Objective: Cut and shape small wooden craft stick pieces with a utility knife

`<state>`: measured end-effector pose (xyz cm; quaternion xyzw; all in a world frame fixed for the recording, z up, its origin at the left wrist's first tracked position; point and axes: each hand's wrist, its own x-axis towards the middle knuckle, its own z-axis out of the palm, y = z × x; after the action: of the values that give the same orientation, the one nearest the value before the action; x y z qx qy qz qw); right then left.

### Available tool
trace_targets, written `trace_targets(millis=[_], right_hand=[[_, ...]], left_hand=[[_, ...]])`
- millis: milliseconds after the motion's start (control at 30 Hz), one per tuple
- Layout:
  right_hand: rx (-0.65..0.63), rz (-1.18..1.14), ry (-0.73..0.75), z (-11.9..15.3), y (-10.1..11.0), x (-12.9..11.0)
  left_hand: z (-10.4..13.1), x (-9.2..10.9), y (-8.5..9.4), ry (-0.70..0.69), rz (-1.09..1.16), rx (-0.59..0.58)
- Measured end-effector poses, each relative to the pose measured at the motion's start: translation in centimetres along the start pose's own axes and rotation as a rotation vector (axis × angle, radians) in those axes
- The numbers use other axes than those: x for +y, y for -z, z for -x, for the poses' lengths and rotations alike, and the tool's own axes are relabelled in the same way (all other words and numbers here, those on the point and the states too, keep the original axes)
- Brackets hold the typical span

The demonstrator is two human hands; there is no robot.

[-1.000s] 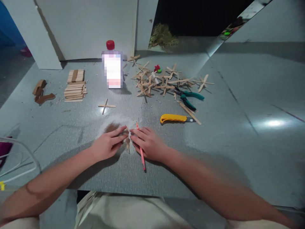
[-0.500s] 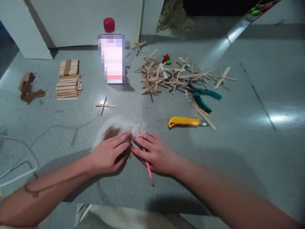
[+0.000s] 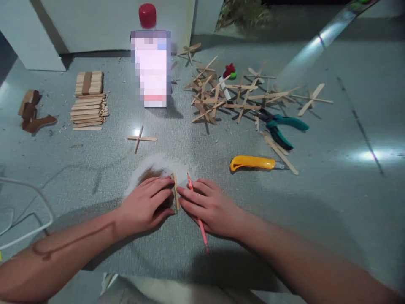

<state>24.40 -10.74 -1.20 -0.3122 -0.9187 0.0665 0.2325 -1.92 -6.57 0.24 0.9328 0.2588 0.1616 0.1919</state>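
Between my two hands a small wooden stick [image 3: 176, 192] stands nearly lengthwise on the table, with the fingertips of my left hand [image 3: 147, 202] against its left side. My right hand [image 3: 210, 207] is just to the right of the stick, its fingers closed round a pink pencil [image 3: 203, 232] that slants down toward the table's near edge. Beyond my left hand is a white powdery patch [image 3: 163, 162] with a brown smear. Two sticks joined as a cross [image 3: 141, 138] lie farther off.
A yellow cutter [image 3: 253, 163] and green-handled pliers [image 3: 280, 126] lie at the right, near a heap of crossed sticks [image 3: 209, 99]. Stick bundles [image 3: 89, 112], brown paper scraps [image 3: 33, 114] and a cable [image 3: 41, 198] are at the left. A blurred phone-like screen [image 3: 153, 69] stands behind.
My hands have moved slightly apart, and the stick between them now shows. My right hand and the pencil have shifted a little right. The view has shifted slightly.
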Motion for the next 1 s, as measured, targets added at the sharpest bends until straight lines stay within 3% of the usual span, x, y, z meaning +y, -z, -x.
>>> trace_targets(millis=[1000], right_hand=[[-0.005,-0.015,-0.004,0.04,0.31,0.07]], left_hand=[[-0.37,0.19,0.1,0.048,0.027,0.03]])
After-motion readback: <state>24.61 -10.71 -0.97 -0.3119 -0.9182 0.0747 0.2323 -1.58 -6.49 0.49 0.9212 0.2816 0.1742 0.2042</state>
